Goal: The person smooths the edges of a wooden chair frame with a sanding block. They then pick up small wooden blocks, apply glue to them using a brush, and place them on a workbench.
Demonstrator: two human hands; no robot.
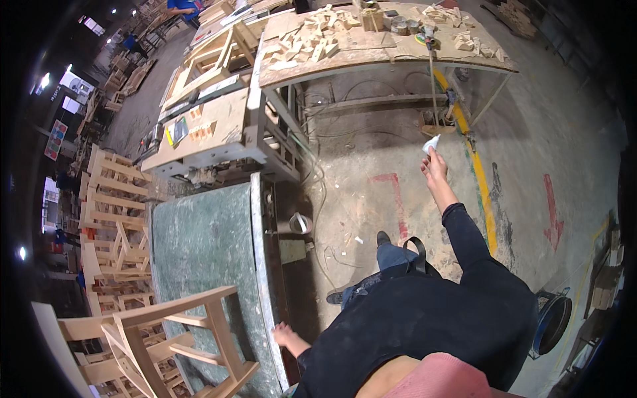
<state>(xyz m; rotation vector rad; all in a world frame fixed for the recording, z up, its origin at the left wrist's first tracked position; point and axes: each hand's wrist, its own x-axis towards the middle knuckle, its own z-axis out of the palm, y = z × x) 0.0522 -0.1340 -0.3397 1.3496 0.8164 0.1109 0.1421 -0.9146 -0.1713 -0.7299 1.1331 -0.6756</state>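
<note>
My right hand is stretched out ahead over the floor. Pinched between its thumb and fingers is a small crumpled white wad, either cloth or paper; I cannot tell which. Down at the lower left, my left hand is beside the metal edge of a green-topped conveyor belt. Its fingers look loosely spread, with nothing visible in them. An unpainted wooden chair frame rests on the near end of the belt, a short way left of that hand.
Ahead, a wooden workbench carries loose wood pieces, cans and a sander. A machine table adjoins the belt's far end. Several chair frames are stacked at left. A white bucket and hoses lie near my feet; a round black-and-blue drum stands right.
</note>
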